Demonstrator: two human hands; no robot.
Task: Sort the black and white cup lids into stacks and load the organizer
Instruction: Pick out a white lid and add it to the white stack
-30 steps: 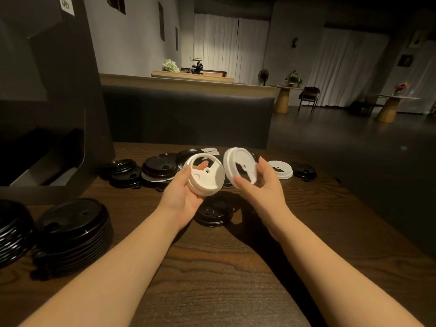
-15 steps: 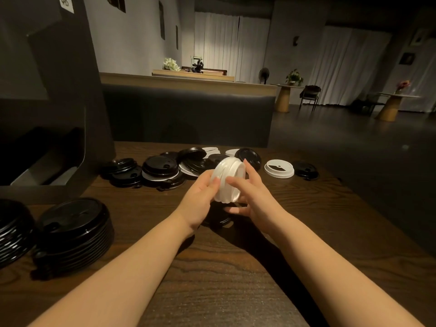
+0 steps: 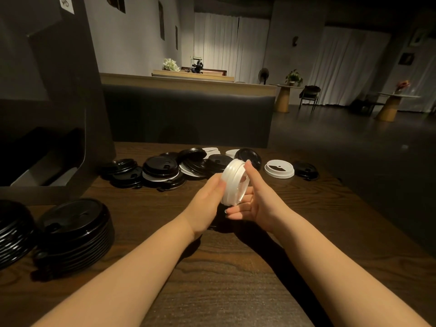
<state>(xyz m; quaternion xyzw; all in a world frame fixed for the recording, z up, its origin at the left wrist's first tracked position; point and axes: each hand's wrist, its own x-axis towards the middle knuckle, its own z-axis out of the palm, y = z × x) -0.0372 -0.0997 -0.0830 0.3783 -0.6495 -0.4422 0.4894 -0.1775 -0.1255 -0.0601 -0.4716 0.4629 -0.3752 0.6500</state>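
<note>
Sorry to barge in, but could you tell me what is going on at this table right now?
A person is sorting cup lids by colour. Both hands, the left hand and the right hand, hold nested white lids on edge above the wooden table. A stack of black lids stands at the near left. Loose black and white lids lie mixed further back, with a single white lid to the right. The dark organizer stands at the left.

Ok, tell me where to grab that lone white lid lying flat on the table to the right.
Take the lone white lid by its outer rim, from above, probably with the right hand. It lies flat with bare table around it, apart from the black lid beside it.
</note>
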